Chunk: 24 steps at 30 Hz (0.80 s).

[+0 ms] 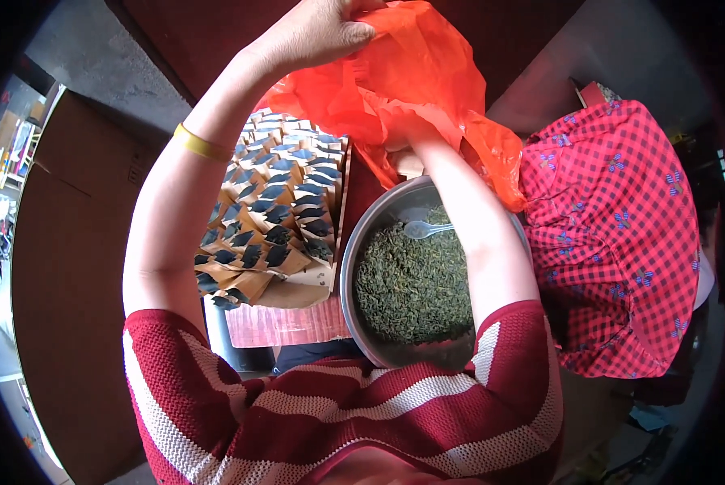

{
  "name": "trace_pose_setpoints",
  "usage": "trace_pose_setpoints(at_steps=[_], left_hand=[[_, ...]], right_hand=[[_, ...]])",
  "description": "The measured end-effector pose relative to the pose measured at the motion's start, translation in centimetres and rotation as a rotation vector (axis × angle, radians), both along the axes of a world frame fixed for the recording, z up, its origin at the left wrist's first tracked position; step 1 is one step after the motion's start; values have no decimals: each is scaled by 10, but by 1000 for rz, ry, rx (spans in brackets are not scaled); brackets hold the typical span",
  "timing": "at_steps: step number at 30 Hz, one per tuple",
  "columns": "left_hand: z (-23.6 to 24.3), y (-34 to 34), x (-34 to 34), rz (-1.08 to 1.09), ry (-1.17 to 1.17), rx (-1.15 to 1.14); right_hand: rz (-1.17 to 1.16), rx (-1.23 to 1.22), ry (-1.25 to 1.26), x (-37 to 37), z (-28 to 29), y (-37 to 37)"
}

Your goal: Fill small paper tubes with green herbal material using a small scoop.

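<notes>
Our left hand (322,34) has its grip closed on the upper left edge of the red plastic bag (415,61), the thumb lying against the film. From that grip the bag spreads rightward and back toward our body, too crumpled for us to make out 1 clear long axis. Our right hand (404,129) reaches into its folds, and the film veils its fingers, so we cannot tell whether that grip is apart or together. Below the bag, nearer us, sits the metal basin (353,295) of dried leaves (411,287) with 1 clear spoon (427,229); our right forearm crosses over it, making the right arm the nearer of the 2. Left of it, paper packets (278,214) stand in rows
</notes>
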<state>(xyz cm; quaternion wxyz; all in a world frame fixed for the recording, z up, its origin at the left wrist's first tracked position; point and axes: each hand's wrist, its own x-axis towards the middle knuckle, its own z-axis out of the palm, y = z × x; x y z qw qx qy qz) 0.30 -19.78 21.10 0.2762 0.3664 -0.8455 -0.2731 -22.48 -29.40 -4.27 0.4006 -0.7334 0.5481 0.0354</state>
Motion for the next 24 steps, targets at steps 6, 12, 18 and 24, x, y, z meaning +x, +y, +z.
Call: trace_pose_setpoints(at_steps=[6,12,18,24], left_hand=[[4,7,4,113,-9,9],[-27,-13,23,-190,-46,-296],[-10,-7,12,-40,-111,81],[-23,-13,15,13,-42,23]], right_hand=[[-22,-597,362,49,-9,42],[-280,-366,-15,44,-1,50],[-585,-2,-429,44,13,63],[-856,329,-836,33,23,86]])
